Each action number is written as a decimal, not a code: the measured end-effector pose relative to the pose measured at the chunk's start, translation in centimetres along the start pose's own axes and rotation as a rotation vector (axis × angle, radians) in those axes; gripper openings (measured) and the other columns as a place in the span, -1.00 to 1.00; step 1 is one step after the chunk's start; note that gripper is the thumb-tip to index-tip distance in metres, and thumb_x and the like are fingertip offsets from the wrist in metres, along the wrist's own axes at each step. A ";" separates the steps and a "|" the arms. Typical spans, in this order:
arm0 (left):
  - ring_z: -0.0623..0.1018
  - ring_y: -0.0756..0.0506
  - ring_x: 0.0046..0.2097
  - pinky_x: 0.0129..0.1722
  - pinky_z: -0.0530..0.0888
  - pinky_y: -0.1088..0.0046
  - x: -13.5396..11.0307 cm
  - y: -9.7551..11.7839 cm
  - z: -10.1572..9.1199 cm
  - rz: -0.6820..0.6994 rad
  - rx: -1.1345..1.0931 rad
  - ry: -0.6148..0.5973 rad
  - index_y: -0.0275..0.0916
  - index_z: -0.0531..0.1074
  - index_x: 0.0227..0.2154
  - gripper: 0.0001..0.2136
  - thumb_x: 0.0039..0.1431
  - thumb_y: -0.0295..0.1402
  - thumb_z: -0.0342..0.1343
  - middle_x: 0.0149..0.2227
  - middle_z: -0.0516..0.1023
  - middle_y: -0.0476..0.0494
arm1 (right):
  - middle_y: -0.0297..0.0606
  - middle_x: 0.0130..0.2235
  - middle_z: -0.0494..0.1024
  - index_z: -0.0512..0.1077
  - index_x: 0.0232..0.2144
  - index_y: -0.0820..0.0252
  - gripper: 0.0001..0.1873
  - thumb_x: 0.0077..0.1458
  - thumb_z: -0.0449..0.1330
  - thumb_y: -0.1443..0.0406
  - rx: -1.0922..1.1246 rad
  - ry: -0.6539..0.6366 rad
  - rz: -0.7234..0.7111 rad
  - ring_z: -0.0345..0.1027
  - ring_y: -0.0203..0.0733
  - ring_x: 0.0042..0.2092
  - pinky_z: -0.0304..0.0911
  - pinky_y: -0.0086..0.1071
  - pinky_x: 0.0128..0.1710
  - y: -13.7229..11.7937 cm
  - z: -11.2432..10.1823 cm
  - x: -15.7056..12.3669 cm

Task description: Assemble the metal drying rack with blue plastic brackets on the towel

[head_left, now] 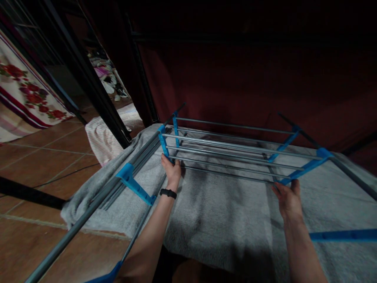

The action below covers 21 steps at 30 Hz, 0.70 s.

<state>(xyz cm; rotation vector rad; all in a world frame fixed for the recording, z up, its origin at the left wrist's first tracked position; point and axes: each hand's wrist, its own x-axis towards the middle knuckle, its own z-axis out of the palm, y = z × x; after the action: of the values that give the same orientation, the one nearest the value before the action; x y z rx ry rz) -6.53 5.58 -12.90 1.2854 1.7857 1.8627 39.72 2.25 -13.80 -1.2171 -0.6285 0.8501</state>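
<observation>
A rack of grey metal tubes (224,140) joined by blue plastic brackets stands before me on a grey cloth. My left hand (171,169), with a black band at the wrist, is closed around the lower end of the left blue bracket (163,143), where the lowest tube meets it. On the other side, my right hand (288,198) grips the bottom end of the right blue bracket (309,167). Several parallel tubes span between the two brackets. The fingertips of both hands are partly hidden behind the rack parts.
Loose tubes (129,179) lie on the grey cloth (218,220) at left. Another blue bracket (137,186) hangs on the left side pole, and one (344,235) is at right. Dark posts (88,74), a maroon curtain (235,86) and tiled floor (32,169) surround this.
</observation>
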 end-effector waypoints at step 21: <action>0.31 -0.19 0.18 0.13 0.38 0.19 -7.1 5.6 0.6 0.310 0.072 -0.104 -0.19 0.28 0.13 -0.53 0.15 -0.55 -0.09 0.11 0.26 -0.29 | 0.09 0.38 -0.01 0.09 0.31 0.24 -0.33 0.23 -0.05 0.09 -1.551 -0.682 -0.309 -0.10 0.10 0.37 -0.16 0.05 0.29 5.1 5.8 -9.9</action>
<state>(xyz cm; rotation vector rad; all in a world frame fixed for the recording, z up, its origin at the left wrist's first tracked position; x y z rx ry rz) 0.12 -0.19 -10.86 1.7373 1.6919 1.8541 28.47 -2.32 -17.04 -2.0618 -2.2137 0.3819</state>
